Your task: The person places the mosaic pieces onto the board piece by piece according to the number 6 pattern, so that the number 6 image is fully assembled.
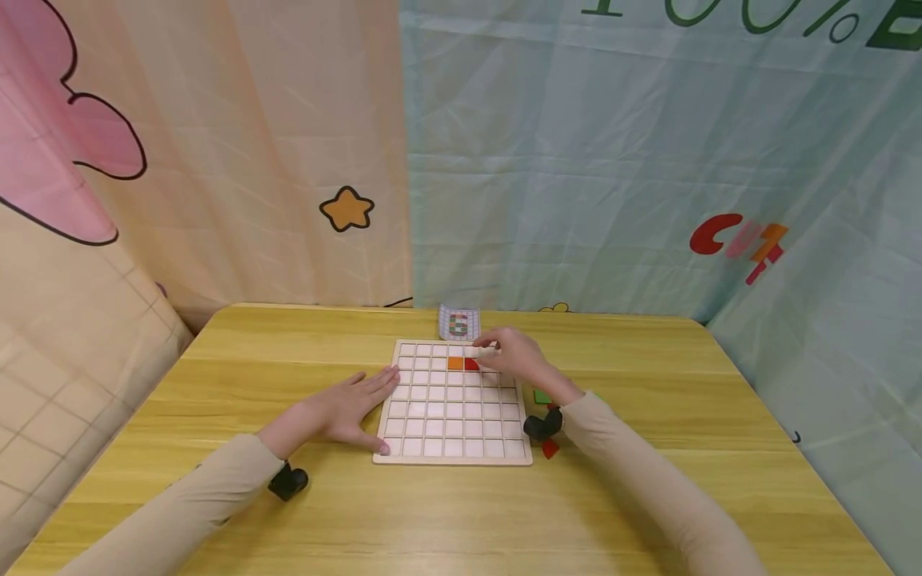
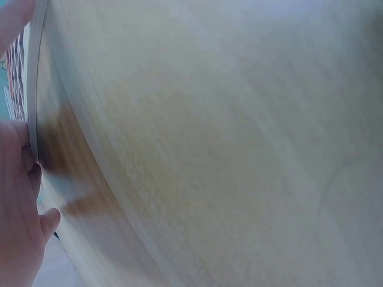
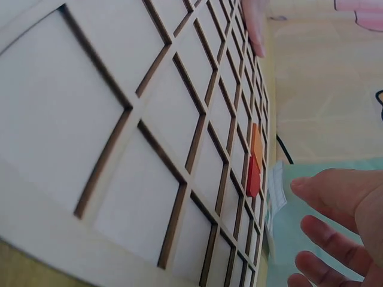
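Observation:
A white gridded board (image 1: pixel 452 461) with a pale wooden frame lies on the table. Side by side in its upper rows sit an orange square piece (image 1: pixel 455 363) and a red piece (image 1: pixel 471 364) with a rounded corner. My left hand (image 1: pixel 349 408) spreads along the board's left edge, thumb at the lower corner and fingertips higher up. Over the upper right part of the board hovers my right hand (image 1: pixel 510 354), close to the red piece. In the right wrist view, its thumb and fingers (image 3: pixel 326 239) are loosely bent and apart, with nothing between them.
A small card (image 1: pixel 458 324) printed with a coloured grid pattern lies just beyond the board's far edge. To the board's right, partly under my right forearm, are a green piece (image 1: pixel 541 397) and a red piece (image 1: pixel 551 448). Printed curtains (image 1: pixel 576 200) hang behind the table.

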Motion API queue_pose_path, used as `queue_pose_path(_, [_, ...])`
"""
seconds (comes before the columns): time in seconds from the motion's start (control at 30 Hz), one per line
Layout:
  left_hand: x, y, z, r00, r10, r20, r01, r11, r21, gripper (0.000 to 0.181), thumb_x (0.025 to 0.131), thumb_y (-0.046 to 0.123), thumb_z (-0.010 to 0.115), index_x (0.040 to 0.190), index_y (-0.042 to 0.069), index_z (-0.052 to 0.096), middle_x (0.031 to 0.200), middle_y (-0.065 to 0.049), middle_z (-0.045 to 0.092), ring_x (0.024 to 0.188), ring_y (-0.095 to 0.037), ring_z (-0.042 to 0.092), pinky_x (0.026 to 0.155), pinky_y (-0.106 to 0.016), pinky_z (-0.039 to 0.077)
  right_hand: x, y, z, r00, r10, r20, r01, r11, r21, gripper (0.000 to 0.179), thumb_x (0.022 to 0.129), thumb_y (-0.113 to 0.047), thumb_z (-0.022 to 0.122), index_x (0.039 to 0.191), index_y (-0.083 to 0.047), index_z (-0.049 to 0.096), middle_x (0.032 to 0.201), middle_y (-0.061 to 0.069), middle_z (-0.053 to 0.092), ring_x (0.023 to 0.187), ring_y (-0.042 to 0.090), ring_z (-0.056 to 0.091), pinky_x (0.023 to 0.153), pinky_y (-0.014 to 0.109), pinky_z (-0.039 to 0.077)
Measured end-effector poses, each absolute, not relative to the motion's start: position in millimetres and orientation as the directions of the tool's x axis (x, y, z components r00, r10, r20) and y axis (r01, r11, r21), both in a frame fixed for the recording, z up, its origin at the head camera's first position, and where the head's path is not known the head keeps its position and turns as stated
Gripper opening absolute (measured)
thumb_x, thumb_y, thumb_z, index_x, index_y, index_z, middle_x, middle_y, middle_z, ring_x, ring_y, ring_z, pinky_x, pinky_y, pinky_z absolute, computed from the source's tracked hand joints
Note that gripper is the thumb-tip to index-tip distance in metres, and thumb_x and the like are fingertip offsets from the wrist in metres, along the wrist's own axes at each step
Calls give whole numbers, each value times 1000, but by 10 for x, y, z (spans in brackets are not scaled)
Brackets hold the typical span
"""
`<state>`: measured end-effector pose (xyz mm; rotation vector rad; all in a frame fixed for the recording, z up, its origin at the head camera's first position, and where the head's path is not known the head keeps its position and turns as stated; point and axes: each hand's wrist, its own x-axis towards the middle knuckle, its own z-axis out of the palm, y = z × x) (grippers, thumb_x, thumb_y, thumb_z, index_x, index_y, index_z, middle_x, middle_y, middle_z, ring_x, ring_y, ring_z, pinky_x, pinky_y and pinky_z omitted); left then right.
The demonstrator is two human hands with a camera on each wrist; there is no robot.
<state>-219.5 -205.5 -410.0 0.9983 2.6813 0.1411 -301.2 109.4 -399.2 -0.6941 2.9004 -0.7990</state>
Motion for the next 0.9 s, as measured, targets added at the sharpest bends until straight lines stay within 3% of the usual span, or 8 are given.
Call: queue_pose_path(0.9, [-2194,-2046,-4099,-721,658,-216,627,753,200,113,79,72,56,153,0,11,162,-17,6,149,-32,14,118,-58,14,-2787,1993,-3978,-916,-375,145,-396,781,-482,30,87,-20,71,115,-10,70,115,9,69,97,27,61,78,42,54])
